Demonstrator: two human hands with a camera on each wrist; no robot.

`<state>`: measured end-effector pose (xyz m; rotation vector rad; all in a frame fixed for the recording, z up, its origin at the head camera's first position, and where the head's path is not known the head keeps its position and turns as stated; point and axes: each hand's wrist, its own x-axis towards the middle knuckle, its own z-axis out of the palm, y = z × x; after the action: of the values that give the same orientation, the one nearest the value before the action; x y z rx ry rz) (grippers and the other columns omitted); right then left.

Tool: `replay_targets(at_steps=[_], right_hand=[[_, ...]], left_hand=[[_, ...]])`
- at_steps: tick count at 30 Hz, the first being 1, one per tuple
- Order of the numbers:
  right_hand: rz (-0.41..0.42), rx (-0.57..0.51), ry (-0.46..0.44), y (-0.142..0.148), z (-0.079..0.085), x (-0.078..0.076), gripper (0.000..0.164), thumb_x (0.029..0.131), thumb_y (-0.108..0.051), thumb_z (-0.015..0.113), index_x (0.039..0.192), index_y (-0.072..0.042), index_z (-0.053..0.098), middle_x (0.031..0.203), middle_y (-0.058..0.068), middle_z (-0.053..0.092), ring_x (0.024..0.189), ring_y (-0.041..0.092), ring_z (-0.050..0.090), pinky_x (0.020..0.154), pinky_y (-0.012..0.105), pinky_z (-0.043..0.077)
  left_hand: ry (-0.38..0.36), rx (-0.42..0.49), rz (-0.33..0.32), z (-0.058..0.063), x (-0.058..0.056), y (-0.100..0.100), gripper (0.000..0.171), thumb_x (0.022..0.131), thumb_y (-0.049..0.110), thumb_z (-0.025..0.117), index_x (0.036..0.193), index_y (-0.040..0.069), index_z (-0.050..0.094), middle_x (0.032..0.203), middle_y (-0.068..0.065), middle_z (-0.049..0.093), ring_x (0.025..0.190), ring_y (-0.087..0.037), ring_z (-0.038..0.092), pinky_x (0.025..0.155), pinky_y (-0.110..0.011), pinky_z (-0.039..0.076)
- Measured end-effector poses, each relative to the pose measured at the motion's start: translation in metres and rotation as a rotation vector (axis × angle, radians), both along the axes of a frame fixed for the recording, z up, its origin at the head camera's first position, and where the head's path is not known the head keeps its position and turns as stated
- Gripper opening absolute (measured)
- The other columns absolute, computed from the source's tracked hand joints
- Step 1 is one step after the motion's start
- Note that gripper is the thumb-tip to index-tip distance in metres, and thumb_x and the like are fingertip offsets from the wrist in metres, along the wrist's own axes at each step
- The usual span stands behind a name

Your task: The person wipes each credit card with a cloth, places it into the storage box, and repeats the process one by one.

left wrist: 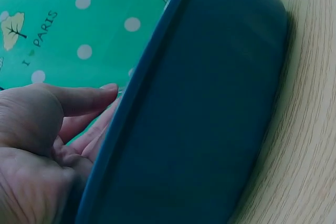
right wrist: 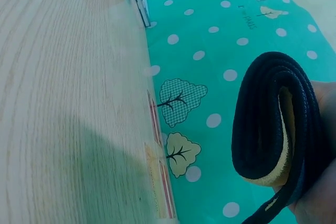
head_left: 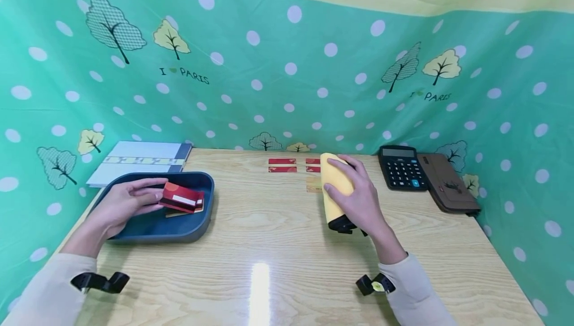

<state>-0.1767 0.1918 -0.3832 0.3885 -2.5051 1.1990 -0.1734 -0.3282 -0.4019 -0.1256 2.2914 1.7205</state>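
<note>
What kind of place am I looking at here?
Probably a desk-like workspace: a wood-grain tabletop with green dotted cloth hung behind it and a calculator near the back.

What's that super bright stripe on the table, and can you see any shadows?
Head view: a white glare streak on the table, probably reflected light; left wrist view: a dark shadow along the bottom edge of the tray; right wrist view: a soft, greenish-grey shadow across part of the table.

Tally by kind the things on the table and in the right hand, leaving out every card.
Tray: 1
Notebook: 1
Calculator: 1
Brown pouch: 1
Yellow fabric roll, in the right hand: 1
Total: 5
</note>
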Motion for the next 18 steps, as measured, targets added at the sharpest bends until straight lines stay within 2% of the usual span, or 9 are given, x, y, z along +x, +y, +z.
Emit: replay_targets(at_steps=[4, 12, 18], right_hand=[[0.005, -0.001, 0.005, 0.0002, 0.0007, -0.0003, 0.056, 0.090, -0.018, 0.080, 0.143, -0.026, 0.062, 0.156, 0.003, 0.047, 0.117, 0.028, 0.060, 0.081, 0.037, 0.052], [-0.004, -0.004, 0.002, 0.0033, -0.0004, -0.0010, 0.056, 0.091, -0.018, 0.079, 0.143, -0.027, 0.062, 0.157, 0.003, 0.046, 0.121, 0.028, 0.059, 0.084, 0.039, 0.051], [-0.004, -0.008, 0.000, 0.0046, -0.0009, -0.0024, 0.056, 0.091, -0.019, 0.079, 0.143, -0.027, 0.062, 0.157, 0.004, 0.046, 0.125, 0.029, 0.057, 0.087, 0.041, 0.051]], left_hand=[[0.008, -0.011, 0.017, -0.0024, -0.0010, -0.0032, 0.063, 0.099, 0.024, 0.071, 0.152, 0.002, 0.046, 0.104, 0.025, 0.071, 0.097, 0.001, 0.073, 0.091, -0.031, 0.063], [0.032, -0.066, 0.016, -0.0045, -0.0018, -0.0078, 0.068, 0.098, 0.028, 0.072, 0.152, -0.001, 0.044, 0.103, 0.027, 0.071, 0.097, 0.004, 0.072, 0.089, -0.024, 0.063], [0.053, -0.118, 0.035, -0.0027, -0.0011, -0.0070, 0.059, 0.096, 0.030, 0.075, 0.145, 0.004, 0.053, 0.101, 0.025, 0.073, 0.095, 0.007, 0.070, 0.083, -0.009, 0.058]])
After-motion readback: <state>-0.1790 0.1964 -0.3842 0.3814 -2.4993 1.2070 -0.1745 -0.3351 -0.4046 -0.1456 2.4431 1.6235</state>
